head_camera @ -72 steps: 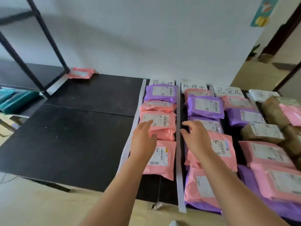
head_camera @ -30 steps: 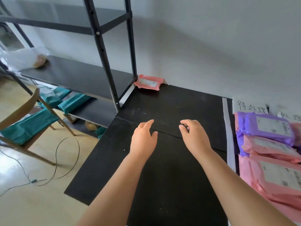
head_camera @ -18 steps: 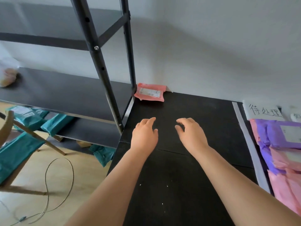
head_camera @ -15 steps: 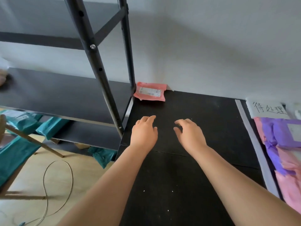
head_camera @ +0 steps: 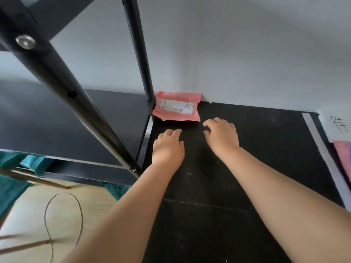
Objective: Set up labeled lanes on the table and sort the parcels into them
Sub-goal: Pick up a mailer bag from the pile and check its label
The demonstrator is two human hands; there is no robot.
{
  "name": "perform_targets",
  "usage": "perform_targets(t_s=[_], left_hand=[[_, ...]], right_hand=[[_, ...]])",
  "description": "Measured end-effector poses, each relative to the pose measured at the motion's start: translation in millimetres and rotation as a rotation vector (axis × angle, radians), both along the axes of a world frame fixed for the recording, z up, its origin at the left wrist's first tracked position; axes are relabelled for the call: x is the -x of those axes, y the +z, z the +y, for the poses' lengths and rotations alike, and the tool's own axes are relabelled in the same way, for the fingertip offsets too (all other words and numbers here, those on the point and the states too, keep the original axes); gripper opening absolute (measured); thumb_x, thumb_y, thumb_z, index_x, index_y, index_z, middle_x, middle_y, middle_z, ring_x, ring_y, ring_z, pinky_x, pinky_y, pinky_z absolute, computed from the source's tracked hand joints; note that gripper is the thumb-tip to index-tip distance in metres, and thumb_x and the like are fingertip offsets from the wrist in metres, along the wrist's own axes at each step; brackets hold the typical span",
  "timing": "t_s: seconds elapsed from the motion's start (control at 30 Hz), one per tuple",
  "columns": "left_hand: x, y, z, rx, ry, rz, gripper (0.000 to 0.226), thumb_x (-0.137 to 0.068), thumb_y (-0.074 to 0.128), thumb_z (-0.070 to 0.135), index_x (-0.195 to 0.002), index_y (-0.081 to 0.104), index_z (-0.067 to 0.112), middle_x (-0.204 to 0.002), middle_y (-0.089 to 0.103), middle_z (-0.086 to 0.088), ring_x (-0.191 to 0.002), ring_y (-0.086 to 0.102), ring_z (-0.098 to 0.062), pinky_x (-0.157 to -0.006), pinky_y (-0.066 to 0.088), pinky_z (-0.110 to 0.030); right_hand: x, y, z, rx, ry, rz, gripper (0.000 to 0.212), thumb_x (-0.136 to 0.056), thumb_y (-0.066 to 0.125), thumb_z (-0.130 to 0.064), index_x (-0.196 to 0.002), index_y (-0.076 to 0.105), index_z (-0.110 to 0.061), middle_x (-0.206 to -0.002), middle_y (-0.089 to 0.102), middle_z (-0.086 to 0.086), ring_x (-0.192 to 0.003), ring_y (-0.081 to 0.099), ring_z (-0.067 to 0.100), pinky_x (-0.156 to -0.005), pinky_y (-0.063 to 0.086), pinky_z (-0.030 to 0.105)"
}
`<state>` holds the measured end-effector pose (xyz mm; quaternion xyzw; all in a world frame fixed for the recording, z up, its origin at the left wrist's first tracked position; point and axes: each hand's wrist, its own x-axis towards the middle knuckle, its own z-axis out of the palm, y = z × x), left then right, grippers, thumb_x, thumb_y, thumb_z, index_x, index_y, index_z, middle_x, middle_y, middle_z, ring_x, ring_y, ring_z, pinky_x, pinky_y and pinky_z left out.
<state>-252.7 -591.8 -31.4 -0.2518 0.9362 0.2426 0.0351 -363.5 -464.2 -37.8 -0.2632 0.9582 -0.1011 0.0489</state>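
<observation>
grip empty on both sides: my left hand and right hand hover with fingers loose over the black table, just short of the pink parcel. it lies flat against the wall, beside the shelf post at its left and well apart from the tape strip and lane label to its right. step in hand, i judge: fetching this stray. next, reach over its near edge, pinch it, carry it rightward.

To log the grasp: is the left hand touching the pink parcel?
Apart. The head view shows a strip of bare black table between the left hand and the pink parcel.
</observation>
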Motion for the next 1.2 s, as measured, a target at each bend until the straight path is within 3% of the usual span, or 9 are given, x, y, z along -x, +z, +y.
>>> perform_targets(t_s=[0.27,0.53,0.87,1.07,1.2], left_hand=[[24.2,-26.0,-15.6,-0.006,0.024,0.015,0.048,-0.102,0.046,0.024,-0.149,0.039,0.02,-0.148,0.044,-0.002,-0.134,0.039,-0.023,-0.111,0.033,-0.036],[23.7,-32.7,-21.7,-0.015,0.031,0.026,0.046,-0.101,0.047,0.021,-0.147,0.043,0.02,-0.148,0.045,-0.001,-0.134,0.039,-0.022,-0.112,0.033,-0.036],[7.7,-19.0,1.9,-0.047,0.046,0.073,0.043,-0.1,0.042,0.01,-0.142,0.048,0.019,-0.144,0.048,0.001,-0.13,0.042,-0.021,-0.108,0.039,-0.037],[-35.9,-22.4,31.1,-0.073,0.031,0.121,0.043,-0.098,0.043,0.002,-0.138,0.053,0.012,-0.138,0.056,-0.005,-0.126,0.047,-0.024,-0.101,0.042,-0.035],[-55.7,-20.7,44.8,-0.079,0.036,0.111,0.041,-0.099,0.044,0.005,-0.138,0.053,0.013,-0.139,0.055,-0.004,-0.128,0.044,-0.023,-0.104,0.041,-0.036]], right_hand=[[47.0,-39.7,-39.3,-0.087,0.08,0.149,0.031,-0.098,0.055,-0.022,-0.128,0.056,-0.017,-0.117,0.059,0.004,-0.109,0.054,0.025,-0.096,0.038,0.038],[53.4,-47.6,-50.3,-0.171,0.138,0.233,0.026,-0.093,0.049,-0.005,-0.11,0.065,-0.015,-0.102,0.063,0.005,-0.099,0.055,0.026,-0.095,0.036,0.038],[9.5,-43.2,-1.6,0.027,0.136,0.151,0.027,-0.094,0.045,-0.008,-0.104,0.07,-0.012,-0.104,0.067,0.004,-0.102,0.056,0.024,-0.092,0.041,0.034],[-51.2,-32.2,44.9,0.064,0.162,0.051,0.019,-0.093,0.055,-0.014,-0.089,0.074,-0.016,-0.089,0.07,0.002,-0.092,0.062,0.023,-0.093,0.045,0.035],[-88.0,-21.8,71.9,0.013,0.166,-0.016,0.015,-0.093,0.058,-0.021,-0.095,0.073,-0.019,-0.106,0.07,-0.001,-0.105,0.06,0.019,-0.101,0.042,0.033]])
